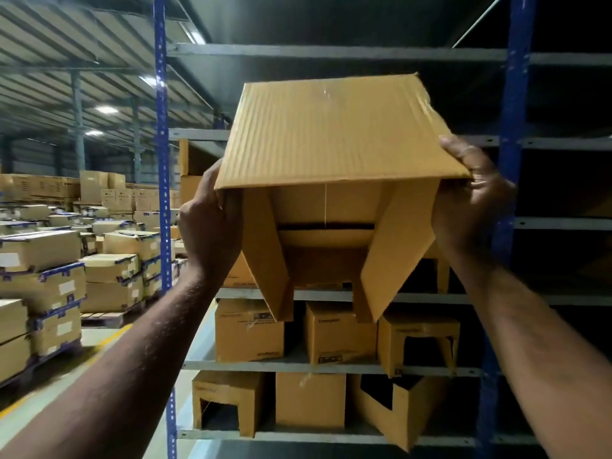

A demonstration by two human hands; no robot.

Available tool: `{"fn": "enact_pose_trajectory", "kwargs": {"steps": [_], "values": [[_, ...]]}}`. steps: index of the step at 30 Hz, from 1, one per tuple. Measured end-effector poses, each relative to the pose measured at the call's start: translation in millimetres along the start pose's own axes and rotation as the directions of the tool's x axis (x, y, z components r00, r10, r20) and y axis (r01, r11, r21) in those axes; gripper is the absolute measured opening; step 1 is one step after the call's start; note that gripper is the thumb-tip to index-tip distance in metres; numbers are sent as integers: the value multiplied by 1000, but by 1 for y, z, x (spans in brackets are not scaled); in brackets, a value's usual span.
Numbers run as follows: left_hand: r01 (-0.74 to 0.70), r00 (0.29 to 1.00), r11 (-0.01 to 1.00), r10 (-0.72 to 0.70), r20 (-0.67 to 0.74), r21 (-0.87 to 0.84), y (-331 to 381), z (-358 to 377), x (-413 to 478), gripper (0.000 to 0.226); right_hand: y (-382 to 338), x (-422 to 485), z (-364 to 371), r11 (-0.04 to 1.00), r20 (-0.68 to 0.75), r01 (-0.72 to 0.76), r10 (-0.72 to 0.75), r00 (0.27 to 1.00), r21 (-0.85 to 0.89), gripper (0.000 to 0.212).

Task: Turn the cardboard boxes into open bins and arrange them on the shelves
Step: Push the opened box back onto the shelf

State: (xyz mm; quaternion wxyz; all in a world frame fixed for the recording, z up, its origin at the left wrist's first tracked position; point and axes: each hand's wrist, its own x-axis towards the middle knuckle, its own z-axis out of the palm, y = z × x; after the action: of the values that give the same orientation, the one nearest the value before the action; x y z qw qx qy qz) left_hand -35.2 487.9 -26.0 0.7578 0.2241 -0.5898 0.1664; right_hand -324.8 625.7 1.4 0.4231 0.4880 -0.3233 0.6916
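**Box held high at the rack, flaps dangling**

The cardboard box [331, 134] is up in the air in front of the rack, level with the upper shelves and resting on none of them. Its near end is open, and two side flaps [397, 250] hang loose below it. The left hand [208, 223] grips the box's left near edge and the right hand [470, 200] clamps the right near corner, thumb over the top panel.

Both holds sit at the near end only, so the far end could sag or swing as the box goes in. The flaps (neither is tucked in) look likely to snag on the grey shelf lip [430, 297] or on the boxes standing below [341, 332]. That could twist the box out of the hands or knock a neighbour askew. Cut bins [227, 399] sit lower down, and stacked cartons [49, 260] fill the floor to the left.
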Motion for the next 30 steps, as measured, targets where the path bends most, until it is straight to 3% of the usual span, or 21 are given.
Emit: {"fn": "enact_pose_trajectory", "kwargs": {"steps": [3, 6, 8, 10, 12, 14, 17, 21, 25, 27, 30], "values": [[-24, 999, 993, 19, 40, 119, 2, -10, -10, 37, -21, -12, 1, 983, 63, -184, 183, 981, 10, 29], [-10, 994, 995, -1, 106, 101, 1, -13, -28, 24, -9, -10, 2, 947, 26, -308, 307, 951, 87, 29], [17, 979, 995, -36, 202, 94, 2, -13, -45, 22, -7, -20, 5, 901, 14, -417, 419, 908, 116, 45], [44, 949, 998, -56, 309, 46, 2, -12, -74, 22, -5, -18, 6, 900, -11, -435, 435, 900, 32, 63], [174, 887, 985, -166, 431, 22, 2, -14, -112, 19, 3, -12, 5, 875, -24, -484, 484, 875, 21, 60], [340, 770, 931, -358, 528, 134, -6, -16, -156, 13, 11, -11, 6, 860, -24, -506, 505, 863, -62, 34], [439, 655, 862, -499, 567, 253, -9, -26, -205, 15, 20, -7, -2, 844, -63, -528, 524, 849, -90, 27], [399, 701, 906, -402, 589, 143, 12, -32, -212, 18, 22, -13, -10, 812, -3, -578, 579, 815, -79, 33], [456, 708, 880, -448, 546, 131, 23, -22, -194, 26, 19, -18, -20, 779, 7, -627, 627, 779, -18, 40], [496, 707, 856, -494, 505, 144, 30, -17, -185, 26, 23, -26, -30, 757, 118, -638, 653, 749, -138, 36], [506, 715, 847, -517, 471, 161, 38, -12, -172, 24, 31, -74, -46, 748, 291, -473, 635, 716, -466, 42]]}}
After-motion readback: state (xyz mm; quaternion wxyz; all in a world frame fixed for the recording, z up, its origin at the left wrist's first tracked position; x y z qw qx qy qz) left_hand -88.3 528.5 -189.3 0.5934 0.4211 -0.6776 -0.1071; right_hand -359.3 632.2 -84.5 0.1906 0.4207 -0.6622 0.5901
